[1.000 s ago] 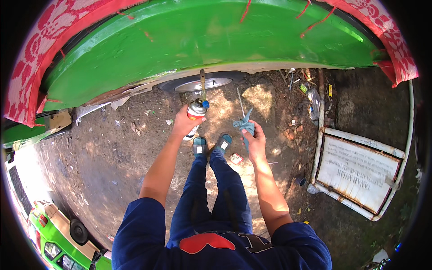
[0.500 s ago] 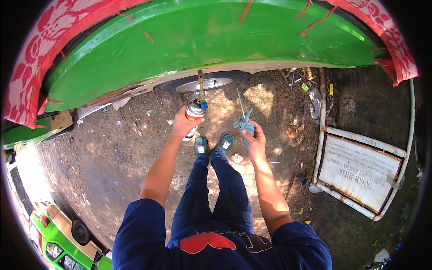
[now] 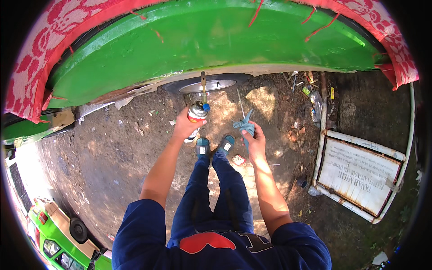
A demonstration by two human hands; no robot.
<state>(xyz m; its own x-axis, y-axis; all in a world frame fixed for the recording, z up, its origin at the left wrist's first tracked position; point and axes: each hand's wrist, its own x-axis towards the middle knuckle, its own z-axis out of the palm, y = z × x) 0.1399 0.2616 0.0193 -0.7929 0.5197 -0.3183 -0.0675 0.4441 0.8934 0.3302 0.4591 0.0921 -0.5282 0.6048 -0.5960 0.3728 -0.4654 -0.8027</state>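
Observation:
My left hand (image 3: 184, 126) is wrapped round a gas torch (image 3: 197, 110): a silver, red and white canister with a blue knob. Its brass-coloured nozzle (image 3: 204, 85) points away from me, and no flame can be made out. To the right, a blue-grey cloth (image 3: 243, 128) is bunched and knotted around the near end of a thin metal rod (image 3: 240, 101). My right hand (image 3: 255, 140) is closed on that cloth-wrapped end, with the bare part of the rod sticking out toward the far side. A gap separates the torch from the rod.
Ahead stands a green vehicle panel (image 3: 211, 42) edged with red-and-white patterned fabric (image 3: 42, 67), above a wheel (image 3: 208, 85). At right, a rusty white framed sign (image 3: 360, 173) lies beside litter (image 3: 316, 103). Another green vehicle (image 3: 60, 240) is at lower left. Sandalled feet (image 3: 213, 146) stand on dirt ground.
The view has shifted slightly, so the green panel and ground sit a little lower. Both hands keep their grips; the torch and the rod have hardly moved.

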